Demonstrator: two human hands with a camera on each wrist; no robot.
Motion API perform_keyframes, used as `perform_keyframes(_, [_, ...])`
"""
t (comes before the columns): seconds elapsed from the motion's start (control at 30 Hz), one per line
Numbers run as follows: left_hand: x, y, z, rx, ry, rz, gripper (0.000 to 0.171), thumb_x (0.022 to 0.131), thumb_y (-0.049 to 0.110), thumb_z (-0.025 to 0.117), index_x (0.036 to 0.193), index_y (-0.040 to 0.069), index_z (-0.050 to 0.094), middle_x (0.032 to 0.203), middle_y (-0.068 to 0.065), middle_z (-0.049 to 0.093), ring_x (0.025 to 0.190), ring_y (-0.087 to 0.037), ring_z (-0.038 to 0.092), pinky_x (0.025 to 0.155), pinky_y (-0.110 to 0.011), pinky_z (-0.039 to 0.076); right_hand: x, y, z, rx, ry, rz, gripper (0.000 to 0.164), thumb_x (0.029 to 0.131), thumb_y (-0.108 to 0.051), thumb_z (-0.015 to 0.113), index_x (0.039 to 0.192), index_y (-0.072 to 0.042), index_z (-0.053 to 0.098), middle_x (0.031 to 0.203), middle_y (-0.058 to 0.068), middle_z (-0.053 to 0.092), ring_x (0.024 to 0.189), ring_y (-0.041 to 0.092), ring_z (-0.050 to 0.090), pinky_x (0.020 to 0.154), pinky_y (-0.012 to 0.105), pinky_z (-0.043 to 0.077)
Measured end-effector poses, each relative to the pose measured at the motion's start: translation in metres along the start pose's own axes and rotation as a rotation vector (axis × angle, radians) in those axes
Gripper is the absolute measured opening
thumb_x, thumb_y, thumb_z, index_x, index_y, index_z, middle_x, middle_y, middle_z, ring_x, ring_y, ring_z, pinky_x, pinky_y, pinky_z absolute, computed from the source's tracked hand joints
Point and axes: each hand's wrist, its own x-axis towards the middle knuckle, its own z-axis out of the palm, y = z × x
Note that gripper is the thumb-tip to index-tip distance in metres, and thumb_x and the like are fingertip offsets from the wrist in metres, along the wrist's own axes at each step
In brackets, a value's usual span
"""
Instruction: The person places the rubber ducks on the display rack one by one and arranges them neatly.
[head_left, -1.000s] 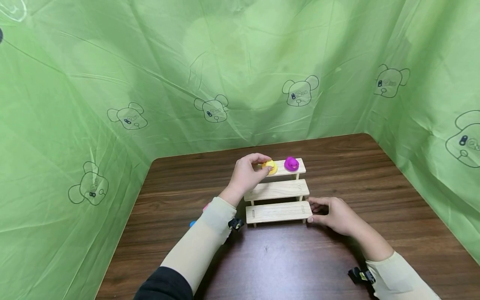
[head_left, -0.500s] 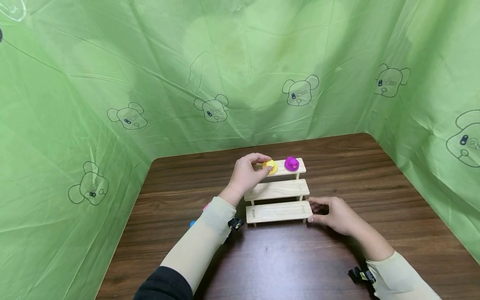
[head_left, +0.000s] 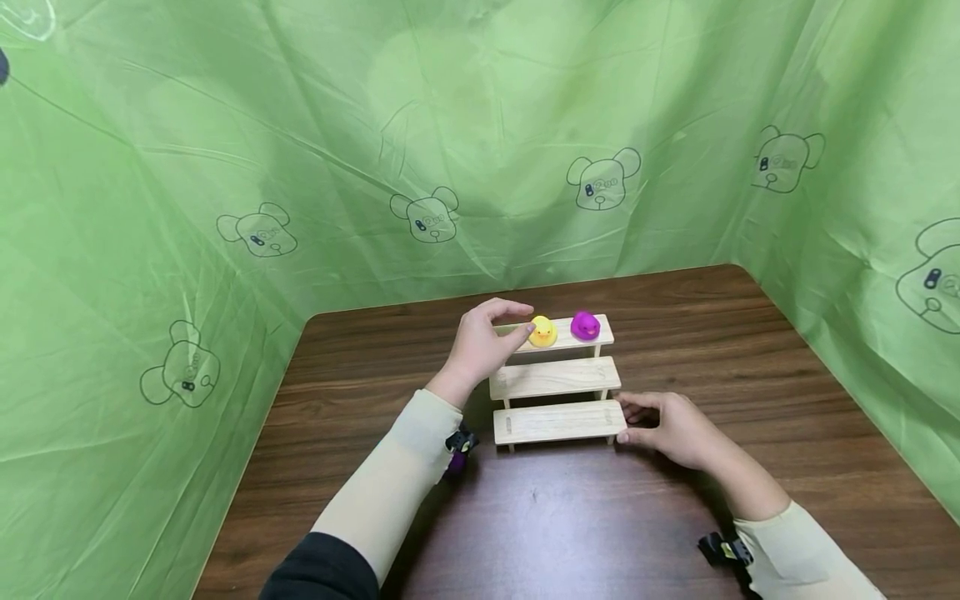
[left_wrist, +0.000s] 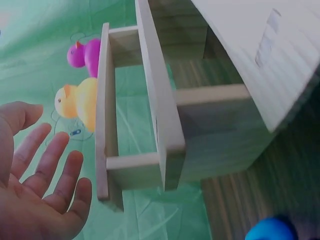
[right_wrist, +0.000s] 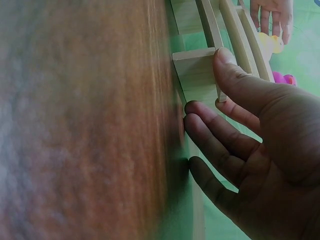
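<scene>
on the top step (head_left: pixel 564 331) of the wooden stand (head_left: pixel 555 378): yellow duck (head_left: pixel 544 332), upright, beside purple duck (head_left: pixel 585 326); left hand (head_left: pixel 482 339) near yellow duck, fingers parted, empty, best drawn away without brushing; right hand (head_left: pixel 672 432) pinching bottom step (head_left: pixel 559 423), best held firm

One yellow duck (head_left: pixel 543 332), one purple duck (head_left: pixel 586 326); one wooden stand (head_left: pixel 558 422) of three steps (head_left: pixel 555 377); one blue object (left_wrist: pixel 271 230) and one further purple object (head_left: pixel 456 464), each partly visible; two wrist cameras (head_left: pixel 725 550); one counter (head_left: pixel 720 350).
</scene>
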Motion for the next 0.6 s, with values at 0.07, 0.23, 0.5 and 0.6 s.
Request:
perform_keyframes(0.07, [-0.001, -0.003, -0.004, -0.009, 0.008, 0.011, 0.021, 0.093, 0.019, 0.081, 0.114, 0.021, 0.080, 0.114, 0.009, 0.074, 0.113, -0.010, 0.066, 0.101, -0.043, 0.055, 0.000, -0.001, 0.000, 0.000, -0.001, 0.000, 0.067, 0.084, -0.026, 0.090, 0.136, 0.006, 0.065, 0.102, 0.000, 0.077, 0.096, 0.021, 0.073, 0.087, 0.039, 0.061])
perform_keyframes(0.23, [-0.003, -0.009, -0.018, -0.021, 0.015, 0.007, 0.019, 0.095, 0.019, 0.079, 0.114, 0.019, 0.080, 0.115, 0.004, 0.074, 0.114, -0.016, 0.066, 0.100, -0.045, 0.056, 0.000, -0.001, -0.001, -0.009, 0.004, -0.005, 0.066, 0.084, -0.027, 0.090, 0.136, 0.005, 0.066, 0.102, 0.000, 0.077, 0.095, 0.021, 0.073, 0.088, 0.040, 0.061])
perform_keyframes(0.5, [-0.012, -0.024, -0.040, 0.003, 0.028, -0.032, 0.018, 0.096, 0.020, 0.079, 0.113, 0.022, 0.080, 0.116, 0.008, 0.073, 0.113, -0.013, 0.066, 0.098, -0.041, 0.057, -0.001, -0.001, 0.002, -0.026, 0.019, 0.003, 0.065, 0.082, -0.024, 0.092, 0.135, 0.004, 0.067, 0.100, -0.002, 0.077, 0.094, 0.021, 0.073, 0.087, 0.039, 0.061])
perform_keyframes(0.6, [-0.016, -0.030, -0.048, 0.000, 0.031, -0.045, 0.017, 0.096, 0.020, 0.079, 0.113, 0.022, 0.080, 0.116, 0.008, 0.073, 0.113, -0.013, 0.065, 0.099, -0.043, 0.056, -0.001, -0.001, 0.001, -0.028, 0.014, 0.000, 0.065, 0.083, -0.024, 0.091, 0.135, 0.004, 0.066, 0.100, -0.002, 0.077, 0.095, 0.021, 0.073, 0.088, 0.042, 0.060])
